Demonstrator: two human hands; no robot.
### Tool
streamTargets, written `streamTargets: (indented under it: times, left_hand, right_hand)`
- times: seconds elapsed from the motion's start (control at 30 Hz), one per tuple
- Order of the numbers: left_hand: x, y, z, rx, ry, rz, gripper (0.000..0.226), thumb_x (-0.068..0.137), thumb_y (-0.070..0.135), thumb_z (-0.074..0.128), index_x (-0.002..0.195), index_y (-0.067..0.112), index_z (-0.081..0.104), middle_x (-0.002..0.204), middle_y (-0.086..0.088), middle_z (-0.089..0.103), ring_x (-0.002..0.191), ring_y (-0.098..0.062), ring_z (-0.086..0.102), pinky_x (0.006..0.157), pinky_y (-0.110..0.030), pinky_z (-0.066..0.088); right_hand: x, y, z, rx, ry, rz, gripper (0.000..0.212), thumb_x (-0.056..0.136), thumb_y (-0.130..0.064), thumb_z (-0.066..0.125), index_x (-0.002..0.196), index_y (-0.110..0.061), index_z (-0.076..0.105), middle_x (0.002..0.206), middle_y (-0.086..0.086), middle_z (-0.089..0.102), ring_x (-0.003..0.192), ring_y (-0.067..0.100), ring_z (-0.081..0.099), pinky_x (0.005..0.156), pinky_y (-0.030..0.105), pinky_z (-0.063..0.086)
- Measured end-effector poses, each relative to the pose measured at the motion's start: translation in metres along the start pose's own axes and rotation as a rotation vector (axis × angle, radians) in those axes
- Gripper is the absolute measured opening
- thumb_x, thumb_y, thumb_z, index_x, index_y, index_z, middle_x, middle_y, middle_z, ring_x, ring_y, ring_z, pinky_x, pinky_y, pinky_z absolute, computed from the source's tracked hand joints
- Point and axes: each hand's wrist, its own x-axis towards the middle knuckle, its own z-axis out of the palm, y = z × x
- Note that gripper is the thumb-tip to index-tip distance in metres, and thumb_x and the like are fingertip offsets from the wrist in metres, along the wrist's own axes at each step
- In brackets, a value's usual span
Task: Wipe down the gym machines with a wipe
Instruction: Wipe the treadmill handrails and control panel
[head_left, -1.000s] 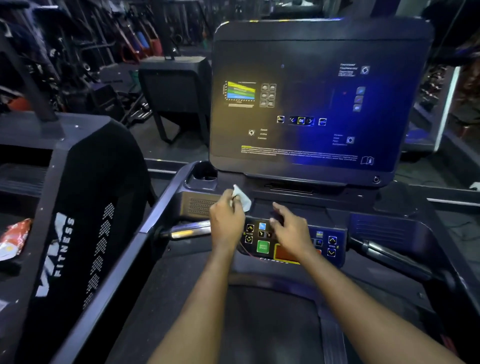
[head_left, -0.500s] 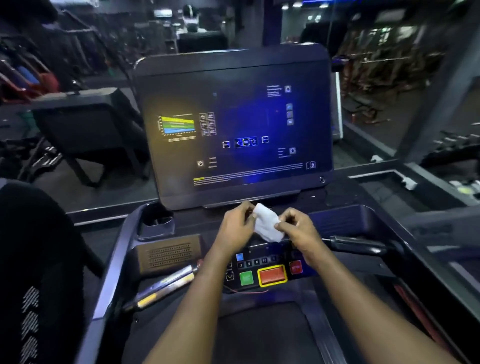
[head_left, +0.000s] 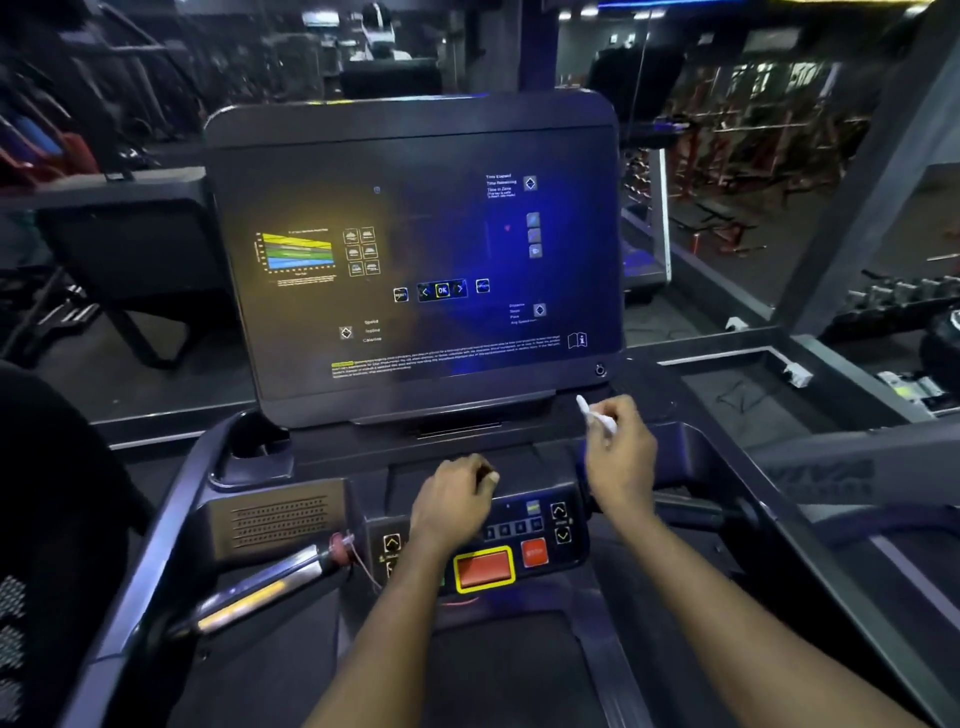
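Observation:
A treadmill console with a large dark screen (head_left: 415, 249) stands in front of me, and a button panel (head_left: 524, 525) with a red stop key sits below it. My right hand (head_left: 621, 457) pinches a small white wipe (head_left: 597, 415) just under the screen's lower right corner. My left hand (head_left: 457, 493) hovers with loosely curled fingers over the console tray above the button panel and holds nothing.
A chrome handlebar grip (head_left: 260, 587) juts out at the lower left, with a cup holder (head_left: 254, 452) above it. A second black machine (head_left: 57, 519) stands at my left. Weight racks (head_left: 779, 156) fill the room behind glass on the right.
The wipe passed from both hands to my right hand alone, which moved right toward the screen's corner. My left hand dropped down over the console tray. The view swung left and closer.

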Motion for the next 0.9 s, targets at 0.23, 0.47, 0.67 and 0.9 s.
streamTargets:
  times: [0.23, 0.47, 0.67, 0.9]
  left_hand:
    - [-0.002, -0.002, 0.006, 0.127, 0.023, -0.011, 0.034, 0.105, 0.044, 0.039, 0.114, 0.021, 0.063, 0.113, 0.001, 0.068, 0.111, -0.021, 0.057, 0.087, -0.039, 0.049]
    - [0.000, 0.000, 0.006, 0.138, -0.013, -0.046, 0.033, 0.105, 0.044, 0.039, 0.116, 0.022, 0.062, 0.115, 0.003, 0.066, 0.112, -0.019, 0.056, 0.090, -0.039, 0.049]
    - [0.003, -0.001, 0.008, 0.170, -0.054, -0.040, 0.032, 0.105, 0.042, 0.037, 0.119, 0.025, 0.060, 0.122, 0.006, 0.066, 0.118, -0.018, 0.054, 0.093, -0.039, 0.048]
    - [0.001, -0.002, 0.008, 0.184, -0.093, -0.014, 0.039, 0.107, 0.044, 0.030, 0.130, 0.027, 0.056, 0.134, 0.007, 0.061, 0.128, -0.015, 0.050, 0.101, -0.040, 0.045]
  right_hand:
    - [-0.019, 0.032, 0.025, -0.459, -0.692, -0.180, 0.046, 0.109, -0.034, 0.034, 0.141, -0.009, 0.055, 0.147, 0.010, 0.054, 0.141, 0.025, 0.043, 0.117, 0.031, 0.025]
    - [0.002, 0.019, 0.029, -0.521, -0.880, -0.071, 0.053, 0.109, -0.039, 0.032, 0.149, -0.006, 0.045, 0.160, 0.010, 0.038, 0.150, 0.021, 0.028, 0.120, 0.031, 0.021]
    - [-0.023, 0.019, 0.021, -0.471, -0.710, -0.001, 0.061, 0.108, -0.043, 0.033, 0.154, -0.003, 0.034, 0.162, 0.013, 0.031, 0.151, 0.025, 0.025, 0.122, 0.032, 0.019]
    - [0.007, -0.002, 0.026, -0.606, -0.848, 0.408, 0.084, 0.098, -0.067, 0.035, 0.152, -0.003, 0.036, 0.157, 0.015, 0.041, 0.141, 0.036, 0.043, 0.113, 0.044, 0.032]
